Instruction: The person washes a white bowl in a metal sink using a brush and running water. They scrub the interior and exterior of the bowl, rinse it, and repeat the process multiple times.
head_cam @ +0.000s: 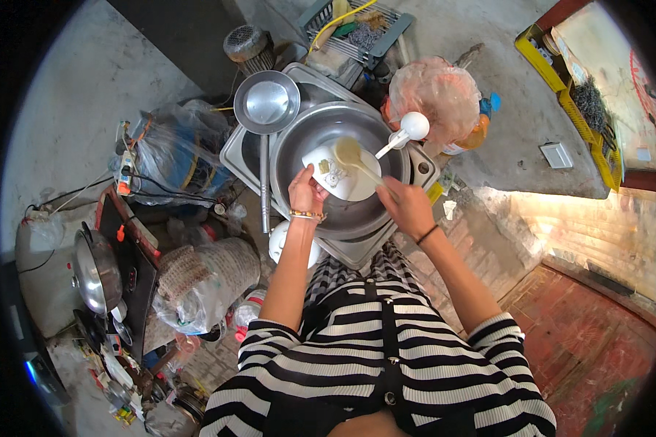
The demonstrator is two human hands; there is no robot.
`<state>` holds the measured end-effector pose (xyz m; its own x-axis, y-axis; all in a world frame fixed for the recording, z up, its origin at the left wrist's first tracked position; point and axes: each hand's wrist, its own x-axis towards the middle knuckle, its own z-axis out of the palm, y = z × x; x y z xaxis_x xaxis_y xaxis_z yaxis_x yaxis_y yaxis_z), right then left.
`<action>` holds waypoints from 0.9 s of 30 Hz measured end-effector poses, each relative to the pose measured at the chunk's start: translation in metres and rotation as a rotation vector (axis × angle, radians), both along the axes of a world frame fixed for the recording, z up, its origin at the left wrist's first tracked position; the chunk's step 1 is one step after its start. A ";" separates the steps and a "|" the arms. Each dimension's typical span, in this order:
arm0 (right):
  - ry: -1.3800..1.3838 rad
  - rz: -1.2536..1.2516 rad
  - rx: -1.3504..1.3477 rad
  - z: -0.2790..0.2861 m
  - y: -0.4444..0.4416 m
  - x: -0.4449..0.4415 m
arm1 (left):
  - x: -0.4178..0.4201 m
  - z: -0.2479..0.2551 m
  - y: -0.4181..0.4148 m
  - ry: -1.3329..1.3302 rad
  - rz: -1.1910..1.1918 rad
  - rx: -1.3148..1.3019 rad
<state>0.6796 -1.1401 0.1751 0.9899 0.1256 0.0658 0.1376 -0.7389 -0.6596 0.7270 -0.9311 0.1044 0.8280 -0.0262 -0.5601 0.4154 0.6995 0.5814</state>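
My left hand (308, 192) holds a white bowl (332, 173) with a printed pattern by its left side. The bowl is tilted over a wide steel basin (341, 219). My right hand (407, 205) grips the handle of a beige spoon or ladle (349, 151), whose head lies over the bowl. The basin sits in a metal sink (355, 254). At the basin's upper left rests a long-handled steel water scoop (267, 102), its handle hanging along the sink's left side. On the right rim is a white plastic ladle (414, 126).
A white patterned vessel (279, 240) stands at the sink's lower left. Behind the sink are an electric motor (247, 46) and a grey dish rack (385, 49). Right of it sit a pink plastic bag (434, 95) and an orange bottle (474, 135). A lidded pan (95, 276) stands far left.
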 end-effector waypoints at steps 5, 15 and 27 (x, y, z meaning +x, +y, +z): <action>-0.002 0.095 -0.032 0.018 0.018 -0.022 | -0.005 0.017 -0.005 0.026 0.092 0.045; -0.056 0.038 -0.008 0.008 0.010 -0.009 | -0.009 0.010 -0.008 0.066 0.274 -0.089; -0.040 -0.032 0.030 0.018 -0.001 -0.017 | -0.023 -0.050 -0.009 0.401 0.470 -0.539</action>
